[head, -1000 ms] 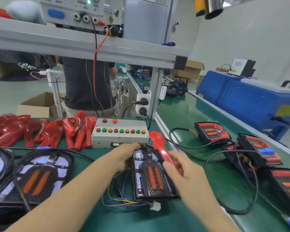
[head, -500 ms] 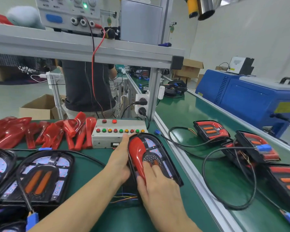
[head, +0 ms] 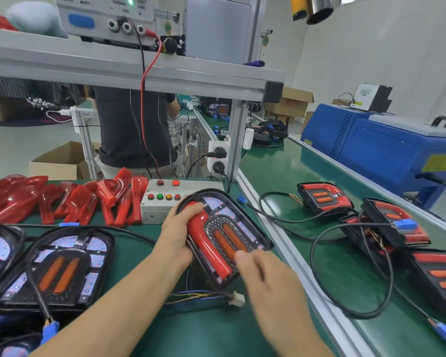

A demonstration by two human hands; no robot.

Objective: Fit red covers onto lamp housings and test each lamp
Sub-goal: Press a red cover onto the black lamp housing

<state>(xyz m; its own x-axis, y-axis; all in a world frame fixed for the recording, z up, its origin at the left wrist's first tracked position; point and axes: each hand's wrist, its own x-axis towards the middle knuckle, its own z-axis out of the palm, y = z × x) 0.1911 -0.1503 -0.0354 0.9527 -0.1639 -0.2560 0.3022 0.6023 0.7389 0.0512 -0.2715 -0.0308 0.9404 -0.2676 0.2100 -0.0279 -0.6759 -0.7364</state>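
While the left hand [head: 177,235] grips the lamp housing [head: 252,238], the red cover [head: 204,235] now sits in; the right hand [head: 265,282] lifts away, fingers loose.

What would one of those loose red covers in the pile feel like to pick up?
Probably light and stiff: each red cover looks like thin moulded plastic holding its curve. Its glossy surface may be slippery. Leaning loosely in the pile, neighbours might shift.

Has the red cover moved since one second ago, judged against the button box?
Yes. The red cover, then held up in the right hand beside the button box, now lies along the lamp housing's left side.
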